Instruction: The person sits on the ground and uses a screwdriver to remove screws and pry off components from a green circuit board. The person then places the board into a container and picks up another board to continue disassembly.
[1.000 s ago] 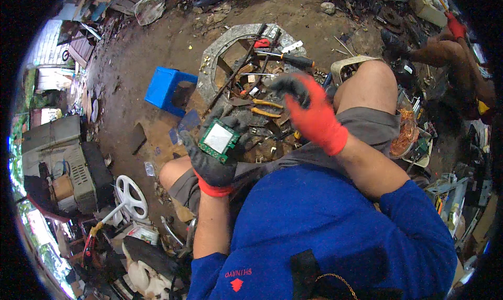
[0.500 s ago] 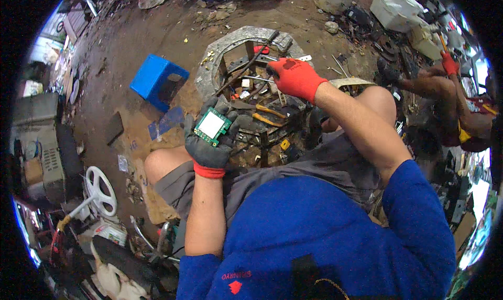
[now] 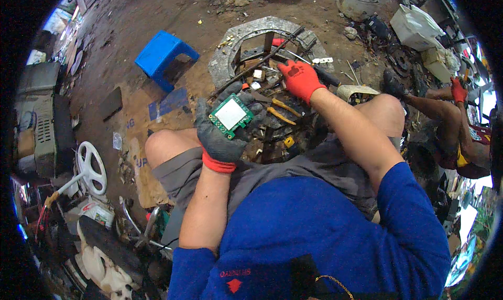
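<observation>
The left hand [image 3: 220,147] grips a green circuit board [image 3: 230,115], which could slip if that grip loosens; whether the right hand [image 3: 303,81] is closed on anything cannot be told.

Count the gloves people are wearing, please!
3. One is on the left hand, which holds the green circuit board; one is on the right hand; one is on another person's hand at the far right. More may be hidden.
</observation>
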Tool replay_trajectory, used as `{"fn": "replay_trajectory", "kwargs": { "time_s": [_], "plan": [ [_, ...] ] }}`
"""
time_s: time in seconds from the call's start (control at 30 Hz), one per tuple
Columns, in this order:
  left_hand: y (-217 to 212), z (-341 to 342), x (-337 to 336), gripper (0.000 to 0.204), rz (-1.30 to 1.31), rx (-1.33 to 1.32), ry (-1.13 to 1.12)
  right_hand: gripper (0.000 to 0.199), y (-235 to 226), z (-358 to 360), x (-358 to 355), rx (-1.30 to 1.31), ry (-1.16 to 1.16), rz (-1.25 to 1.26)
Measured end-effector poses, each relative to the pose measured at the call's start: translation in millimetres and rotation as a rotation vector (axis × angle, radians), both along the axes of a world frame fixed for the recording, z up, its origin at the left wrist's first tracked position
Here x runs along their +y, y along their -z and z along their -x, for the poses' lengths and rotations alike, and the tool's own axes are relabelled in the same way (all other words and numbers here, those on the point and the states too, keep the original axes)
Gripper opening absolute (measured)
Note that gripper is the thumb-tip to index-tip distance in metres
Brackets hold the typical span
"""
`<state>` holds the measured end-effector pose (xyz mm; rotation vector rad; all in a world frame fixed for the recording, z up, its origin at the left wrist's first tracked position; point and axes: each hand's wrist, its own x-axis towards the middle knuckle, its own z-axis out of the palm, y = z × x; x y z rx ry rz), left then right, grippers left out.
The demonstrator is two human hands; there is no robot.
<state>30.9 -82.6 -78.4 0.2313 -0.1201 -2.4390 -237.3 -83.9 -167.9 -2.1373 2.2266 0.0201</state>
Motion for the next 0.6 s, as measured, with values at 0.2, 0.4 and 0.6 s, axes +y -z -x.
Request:
{"fn": "replay_trajectory", "kwargs": {
  "time_s": [0.2, 0.4, 0.6],
  "plan": [
    [1.9, 2.5, 1.4, 0.078, 0.031, 0.028, 0.036, 0.044, 1.4, -3.2, -2.3, -0.108, 0.021, -0.026],
    [6.4, 5.2, 2.6, 0.079, 0.034, 0.054, 0.056, 0.05, 4.3, 6.3, 3.7, -0.157, 0.021, 0.016],
    [4.5, 7.2, 4.3, 0.079, 0.056, -0.027, 0.023, 0.052, -7.0, 10.3, 3.0, -0.242, 0.066, 0.053]
  ]
}}
